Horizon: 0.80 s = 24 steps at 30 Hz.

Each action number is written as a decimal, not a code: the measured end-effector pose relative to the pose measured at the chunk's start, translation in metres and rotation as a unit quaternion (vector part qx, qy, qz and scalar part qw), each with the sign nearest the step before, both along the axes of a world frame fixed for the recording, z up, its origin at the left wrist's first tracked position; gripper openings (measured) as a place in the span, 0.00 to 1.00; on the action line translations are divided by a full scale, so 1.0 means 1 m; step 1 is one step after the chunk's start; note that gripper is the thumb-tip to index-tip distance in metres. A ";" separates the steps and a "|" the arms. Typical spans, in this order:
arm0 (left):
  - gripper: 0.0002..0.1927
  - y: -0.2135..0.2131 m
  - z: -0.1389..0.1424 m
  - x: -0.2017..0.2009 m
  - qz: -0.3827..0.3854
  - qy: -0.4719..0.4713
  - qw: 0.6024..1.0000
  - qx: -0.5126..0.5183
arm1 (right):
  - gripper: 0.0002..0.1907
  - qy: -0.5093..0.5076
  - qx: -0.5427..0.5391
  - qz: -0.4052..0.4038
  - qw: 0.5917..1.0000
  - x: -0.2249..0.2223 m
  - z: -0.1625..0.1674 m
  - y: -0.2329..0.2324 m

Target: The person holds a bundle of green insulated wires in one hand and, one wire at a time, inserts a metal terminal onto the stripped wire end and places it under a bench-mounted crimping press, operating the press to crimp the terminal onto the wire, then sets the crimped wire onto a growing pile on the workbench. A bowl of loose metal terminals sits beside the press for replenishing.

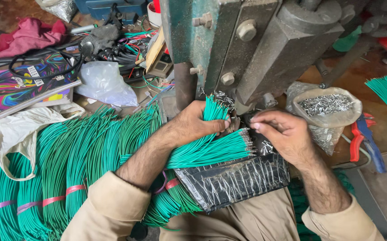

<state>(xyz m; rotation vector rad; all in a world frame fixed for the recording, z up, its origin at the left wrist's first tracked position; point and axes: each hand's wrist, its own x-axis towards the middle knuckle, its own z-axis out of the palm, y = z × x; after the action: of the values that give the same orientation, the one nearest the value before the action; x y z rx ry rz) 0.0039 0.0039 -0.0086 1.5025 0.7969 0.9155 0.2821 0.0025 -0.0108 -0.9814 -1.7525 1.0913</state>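
My left hand [195, 122] is closed around a bundle [211, 149] of green wires, fingers wrapped over the top of it, so that some wire ends stick up past my knuckles toward the press [251, 49] and the rest fan out to the right across my lap. Those right-hand ends carry small metal tips, and they lie just beside my right hand [287, 134]. My right hand has thumb and forefinger pressed together in a pinch at about the level of the tips; whatever sits between them is too small for me to make out, though it looks like a single wire end or a metal piece. Both hands are close under the grey-green press, which stands at the far middle of the scene. The bundle rests on a sheet of black plastic [233, 178] spread over my knees. To the right of my right hand sits an open bag [325, 109] full of small shiny metal pieces, and further right red-and-blue pliers [365, 140] lie on the bench. To the left, many more green wires [68, 165] lie in thick hanks tied with pink bands. Far left there is a colourful book [21, 85], a clear plastic bag [104, 82] and a red cloth [28, 33].
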 end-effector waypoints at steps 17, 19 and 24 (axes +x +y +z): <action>0.06 -0.004 0.008 -0.001 0.006 0.017 1.000 -0.019 | 0.08 -0.311 0.086 -0.056 0.945 0.021 0.011 -0.022; 0.07 -0.003 0.007 -0.002 0.002 0.015 1.000 -0.012 | 0.08 -0.279 0.043 -0.085 0.956 0.023 0.007 -0.020; 0.10 -0.001 0.000 -0.001 -0.014 -0.008 1.000 -0.003 | 0.14 -0.061 0.009 -0.074 0.995 0.030 -0.009 -0.012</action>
<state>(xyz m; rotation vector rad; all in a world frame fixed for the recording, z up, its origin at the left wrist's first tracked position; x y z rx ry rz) 0.0026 0.0029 -0.0085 1.4949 0.7639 0.9019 0.3119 -0.0092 -0.0196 -1.1688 -1.7507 0.9375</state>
